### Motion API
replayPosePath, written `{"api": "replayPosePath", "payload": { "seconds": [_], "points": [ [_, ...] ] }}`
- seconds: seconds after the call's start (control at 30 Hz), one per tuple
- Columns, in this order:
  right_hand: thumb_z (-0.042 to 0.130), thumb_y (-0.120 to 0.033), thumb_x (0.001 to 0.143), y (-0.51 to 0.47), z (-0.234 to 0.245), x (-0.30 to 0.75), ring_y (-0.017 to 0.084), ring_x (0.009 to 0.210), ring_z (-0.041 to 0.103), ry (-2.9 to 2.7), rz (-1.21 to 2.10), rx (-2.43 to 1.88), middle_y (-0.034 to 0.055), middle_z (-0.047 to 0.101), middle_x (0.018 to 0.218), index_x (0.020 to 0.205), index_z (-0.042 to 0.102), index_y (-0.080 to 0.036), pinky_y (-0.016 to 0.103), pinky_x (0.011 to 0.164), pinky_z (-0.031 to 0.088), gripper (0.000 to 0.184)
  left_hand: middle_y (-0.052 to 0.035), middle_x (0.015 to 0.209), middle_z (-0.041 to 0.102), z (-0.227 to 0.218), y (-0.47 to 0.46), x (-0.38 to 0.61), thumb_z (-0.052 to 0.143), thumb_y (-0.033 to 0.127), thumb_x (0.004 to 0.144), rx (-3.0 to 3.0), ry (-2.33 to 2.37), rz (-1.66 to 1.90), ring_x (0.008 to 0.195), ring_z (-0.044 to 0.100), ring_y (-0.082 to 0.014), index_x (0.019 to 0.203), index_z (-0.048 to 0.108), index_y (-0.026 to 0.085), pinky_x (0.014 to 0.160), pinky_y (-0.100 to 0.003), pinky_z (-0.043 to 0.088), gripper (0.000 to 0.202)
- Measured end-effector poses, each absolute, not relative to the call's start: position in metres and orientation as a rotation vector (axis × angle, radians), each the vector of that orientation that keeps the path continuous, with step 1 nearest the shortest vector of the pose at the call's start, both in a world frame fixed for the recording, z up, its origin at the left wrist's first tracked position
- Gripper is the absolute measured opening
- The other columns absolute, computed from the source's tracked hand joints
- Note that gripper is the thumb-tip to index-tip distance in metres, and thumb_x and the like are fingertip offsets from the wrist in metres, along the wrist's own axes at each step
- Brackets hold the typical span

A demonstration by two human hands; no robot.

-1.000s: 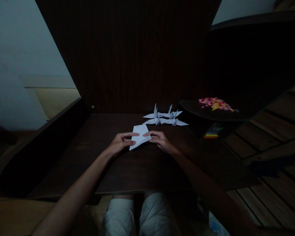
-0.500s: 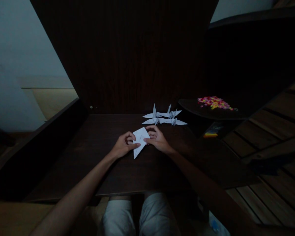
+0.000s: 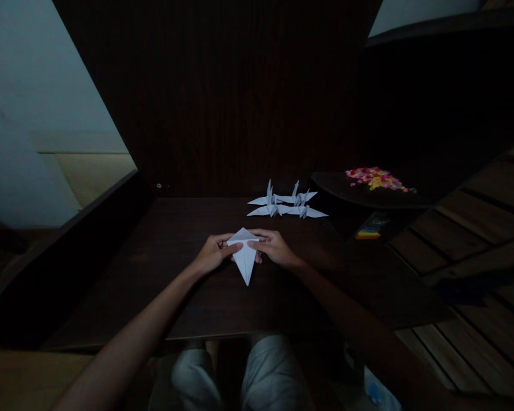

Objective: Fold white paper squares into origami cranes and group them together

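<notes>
A white folded paper [image 3: 245, 262], kite-shaped with its long point toward me, is held between both hands over the dark desk [image 3: 154, 285]. My left hand [image 3: 214, 251] pinches its left edge, thumb on top and fingers curled behind. On the right edge my right hand [image 3: 274, 248] grips it the same way, its thumb pressing near the upper middle. Both thumbs lie close together along a fold. Behind the sheet, several white paper cranes [image 3: 274, 210] stand in two rows on the desk.
A heap of small pink, red and yellow pieces [image 3: 377, 178] lies on a rounded dark shelf [image 3: 338, 185] to the right. Below it is an object with a yellow-orange edge [image 3: 367, 234]. A raised side board [image 3: 68, 251] bounds the desk at left; a tall dark panel [image 3: 240, 103] rises behind.
The folded paper has turned so that its long point faces straight toward me. Both hands have shifted their grip, and the thumbs are now level with each other.
</notes>
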State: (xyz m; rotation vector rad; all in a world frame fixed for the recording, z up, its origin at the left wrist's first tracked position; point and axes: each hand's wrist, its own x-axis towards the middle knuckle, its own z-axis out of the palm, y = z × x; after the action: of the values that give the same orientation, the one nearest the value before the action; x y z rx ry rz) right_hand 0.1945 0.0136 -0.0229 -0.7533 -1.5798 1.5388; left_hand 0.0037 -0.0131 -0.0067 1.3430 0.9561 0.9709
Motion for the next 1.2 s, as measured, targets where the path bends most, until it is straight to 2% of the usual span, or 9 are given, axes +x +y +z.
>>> {"api": "replayPosePath", "payload": {
  "seconds": [0.17,0.33,0.4,0.53,0.6,0.7,0.93,1.07,1.2],
  "points": [
    [0.070,-0.040,0.071,0.0114,-0.0215,0.1954,0.013,0.048,0.057,-1.546,1.599,-0.690,0.0016,0.065,0.061,0.097,0.072,-0.014,0.026,0.045,0.048,0.037,-0.0089,0.087,0.073,-0.0071,-0.0130,0.0017,0.072,0.030,0.066,1.198,0.931,0.992,0.078,0.065,-0.0217,0.101,0.071,0.012,0.066,-0.030,0.050,0.040],
    [0.072,-0.037,0.070,0.0083,-0.0157,0.1948,0.012,0.053,0.058,-1.573,1.488,-0.712,0.0020,0.066,0.066,0.077,0.072,-0.014,0.024,0.049,0.048,0.024,-0.0083,0.084,0.074,-0.0090,-0.0121,-0.0004,0.073,0.021,0.060,1.161,0.959,1.022,0.073,0.065,-0.0194,0.098,0.073,0.012,0.066,-0.029,0.050,0.039],
    [0.075,-0.033,0.066,0.0090,-0.0161,0.1946,0.012,0.056,0.059,-1.563,1.430,-0.746,0.0019,0.067,0.069,0.079,0.071,-0.015,0.023,0.051,0.048,0.023,-0.0084,0.082,0.074,-0.0083,-0.0124,-0.0001,0.072,0.022,0.061,1.154,0.926,1.017,0.073,0.065,-0.0190,0.102,0.071,0.011,0.065,-0.028,0.050,0.042],
    [0.077,-0.028,0.063,0.0111,-0.0196,0.1943,0.012,0.061,0.061,-1.541,1.412,-0.751,0.0015,0.067,0.078,0.095,0.066,-0.017,0.024,0.053,0.050,0.036,-0.0096,0.089,0.073,-0.0061,-0.0135,0.0020,0.076,0.029,0.062,1.217,0.975,1.007,0.073,0.065,-0.0184,0.113,0.065,0.011,0.065,-0.028,0.049,0.055],
    [0.075,-0.028,0.065,0.0116,-0.0201,0.1943,0.012,0.061,0.060,-1.555,1.404,-0.735,0.0000,0.065,0.077,0.101,0.063,-0.018,0.023,0.053,0.050,0.039,-0.0096,0.090,0.073,-0.0060,-0.0137,0.0027,0.079,0.030,0.060,1.230,1.011,1.003,0.072,0.065,-0.0176,0.120,0.060,0.012,0.067,-0.029,0.049,0.066],
    [0.068,-0.030,0.074,0.0120,-0.0187,0.1951,0.011,0.057,0.058,-1.597,1.376,-0.722,-0.0027,0.061,0.068,0.104,0.061,-0.018,0.022,0.051,0.049,0.033,-0.0098,0.086,0.074,-0.0074,-0.0131,0.0022,0.081,0.031,0.058,1.221,1.026,0.990,0.072,0.065,-0.0178,0.124,0.057,0.010,0.070,-0.030,0.050,0.073],
    [0.065,-0.034,0.077,0.0134,-0.0173,0.1981,0.012,0.061,0.058,-1.650,1.377,-0.724,0.0003,0.063,0.074,0.095,0.064,-0.017,0.023,0.051,0.048,0.025,-0.0108,0.087,0.073,-0.0109,-0.0078,0.0029,0.077,0.036,0.061,1.066,0.971,1.026,0.075,0.065,-0.0211,0.110,0.067,0.009,0.067,-0.033,0.051,0.058],
    [0.065,-0.035,0.076,0.0132,-0.0188,0.1974,0.012,0.062,0.059,-1.683,1.325,-0.760,0.0025,0.065,0.077,0.087,0.067,-0.016,0.024,0.053,0.049,0.022,-0.0060,0.078,0.072,-0.0101,-0.0067,0.0035,0.077,0.031,0.060,1.031,0.994,1.042,0.065,0.062,-0.0163,0.114,0.065,0.012,0.062,-0.029,0.050,0.059],
    [0.072,-0.032,0.068,0.0115,-0.0203,0.1984,0.015,0.069,0.063,-1.676,1.386,-0.807,0.0046,0.068,0.083,0.093,0.067,-0.015,0.027,0.060,0.052,0.030,-0.0085,0.087,0.073,-0.0099,-0.0086,0.0026,0.077,0.037,0.063,1.110,1.039,1.067,0.075,0.064,-0.0189,0.116,0.063,0.012,0.068,-0.031,0.051,0.060]
  ]
}}
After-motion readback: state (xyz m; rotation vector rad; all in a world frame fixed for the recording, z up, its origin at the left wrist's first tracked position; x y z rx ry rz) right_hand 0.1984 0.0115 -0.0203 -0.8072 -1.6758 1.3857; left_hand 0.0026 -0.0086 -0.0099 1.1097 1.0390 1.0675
